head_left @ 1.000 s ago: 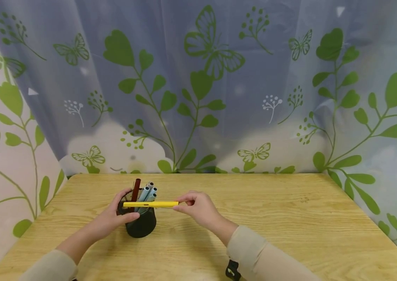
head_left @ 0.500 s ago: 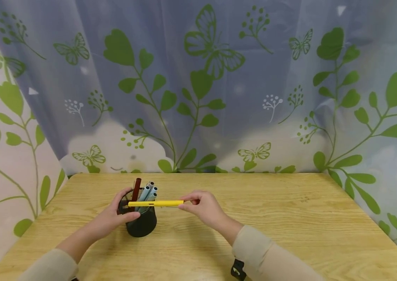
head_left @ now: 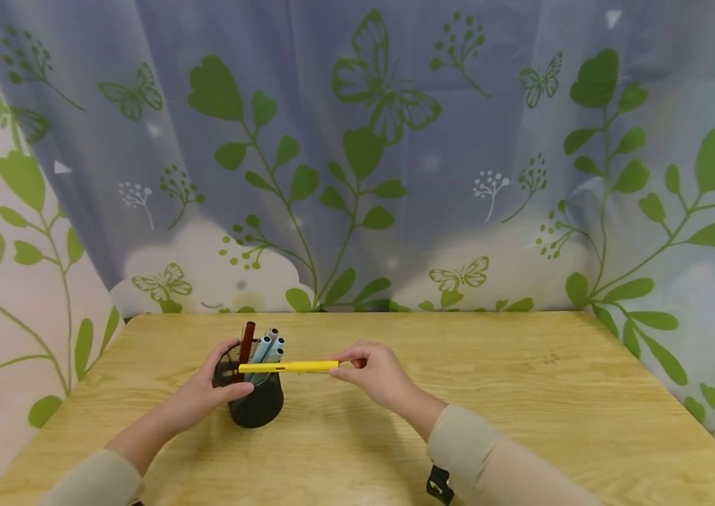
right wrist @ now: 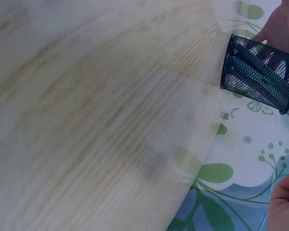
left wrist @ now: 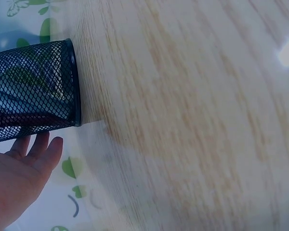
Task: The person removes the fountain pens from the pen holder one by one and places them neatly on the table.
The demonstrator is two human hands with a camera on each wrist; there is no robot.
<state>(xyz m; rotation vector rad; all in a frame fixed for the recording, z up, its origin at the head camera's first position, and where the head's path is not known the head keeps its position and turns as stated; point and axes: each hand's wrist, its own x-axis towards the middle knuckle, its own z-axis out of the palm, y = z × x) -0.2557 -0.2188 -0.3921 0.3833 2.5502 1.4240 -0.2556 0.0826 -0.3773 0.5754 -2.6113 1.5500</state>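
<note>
Pinching yellow pen (head_left: 289, 367) level by 1 end in fingers of right hand (head_left: 377, 374); gripping black mesh cup (head_left: 257, 407) between thumb and fingers of left hand (head_left: 201, 398). With 1 dark red pen (head_left: 247, 341) and perhaps 4 overlapping bluish pens (head_left: 261, 350) already in cup, leaving yellow pen outside.

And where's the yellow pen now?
In the head view, the yellow pen is left of centre: the right hand pinches its right end, and its left end crosses in front of the pens in the black cup.
</note>
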